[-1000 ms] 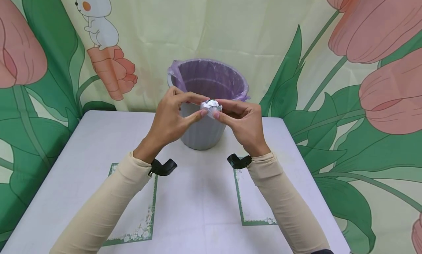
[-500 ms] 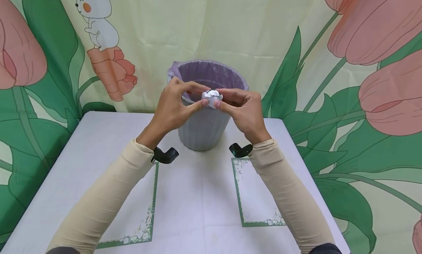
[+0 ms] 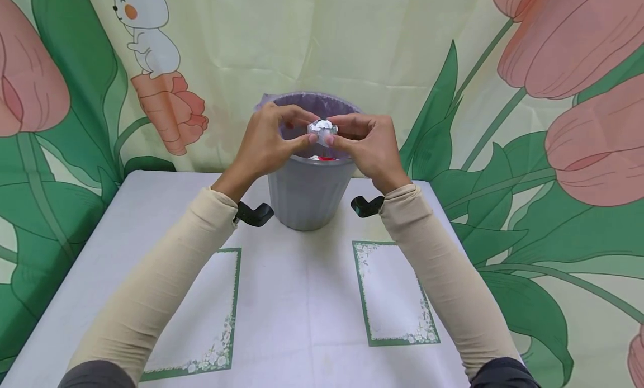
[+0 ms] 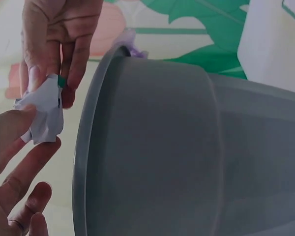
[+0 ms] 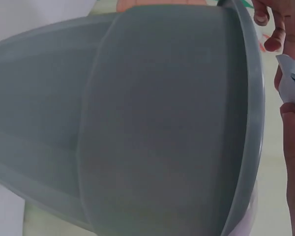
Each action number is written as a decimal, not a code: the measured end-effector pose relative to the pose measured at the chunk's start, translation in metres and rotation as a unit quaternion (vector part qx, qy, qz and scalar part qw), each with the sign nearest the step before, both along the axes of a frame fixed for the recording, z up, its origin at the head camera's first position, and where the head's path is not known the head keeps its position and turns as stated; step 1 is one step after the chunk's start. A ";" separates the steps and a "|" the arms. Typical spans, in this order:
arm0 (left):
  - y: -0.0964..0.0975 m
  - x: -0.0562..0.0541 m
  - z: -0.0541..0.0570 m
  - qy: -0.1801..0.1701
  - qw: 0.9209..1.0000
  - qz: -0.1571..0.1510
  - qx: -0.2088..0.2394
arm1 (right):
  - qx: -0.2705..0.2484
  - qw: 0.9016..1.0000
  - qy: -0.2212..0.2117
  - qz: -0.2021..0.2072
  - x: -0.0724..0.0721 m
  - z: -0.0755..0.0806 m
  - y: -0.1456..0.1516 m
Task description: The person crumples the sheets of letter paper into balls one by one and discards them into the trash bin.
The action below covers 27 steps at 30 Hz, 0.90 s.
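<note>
A small crumpled ball of white paper (image 3: 322, 132) with bits of green is held over the near rim of a grey trash bin (image 3: 309, 200). My left hand (image 3: 266, 142) pinches it from the left between thumb and fingers. From the right, the thumb and fingertips of my right hand (image 3: 374, 147) pinch the same ball. In the left wrist view the crumpled paper (image 4: 46, 113) sits just beyond the bin's rim, and both thumbs press on it. The right wrist view catches only part of the paper (image 5: 289, 91), at its right edge.
A purple bag (image 3: 327, 104) lines the bin, with something red and white (image 3: 324, 158) inside. Two green-bordered floral sheets, one left (image 3: 211, 310) and one right (image 3: 394, 298), lie on the white table (image 3: 302, 321). Behind hangs a tulip-patterned cloth (image 3: 241, 41).
Both hands have moved forward with the paper ball, from in front of the bin to over its near rim. The red and white thing inside the bin has come into view.
</note>
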<state>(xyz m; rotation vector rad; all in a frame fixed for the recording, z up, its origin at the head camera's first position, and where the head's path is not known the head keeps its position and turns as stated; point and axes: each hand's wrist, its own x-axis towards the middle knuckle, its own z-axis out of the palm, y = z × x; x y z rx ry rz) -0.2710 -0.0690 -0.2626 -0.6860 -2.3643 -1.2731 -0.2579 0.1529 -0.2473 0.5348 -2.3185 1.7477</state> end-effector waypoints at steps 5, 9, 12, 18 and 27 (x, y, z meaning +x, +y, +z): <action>0.000 -0.012 0.003 -0.035 0.999 -0.006 -0.004 | 0.029 0.999 -0.031 -0.017 -0.011 0.005 -0.002; 0.001 -0.022 0.006 -0.057 0.998 -0.006 -0.011 | 0.053 0.996 -0.057 -0.033 -0.019 0.010 -0.004; 0.002 -0.028 0.009 -0.072 0.997 -0.003 -0.020 | 0.065 0.994 -0.073 -0.045 -0.025 0.014 -0.006; 0.005 -0.038 0.013 -0.099 0.994 0.005 -0.046 | 0.077 0.990 -0.106 -0.060 -0.035 0.018 -0.009; 0.008 -0.051 0.009 -0.124 0.991 0.004 -0.048 | 0.075 0.984 -0.145 -0.074 -0.047 0.016 -0.014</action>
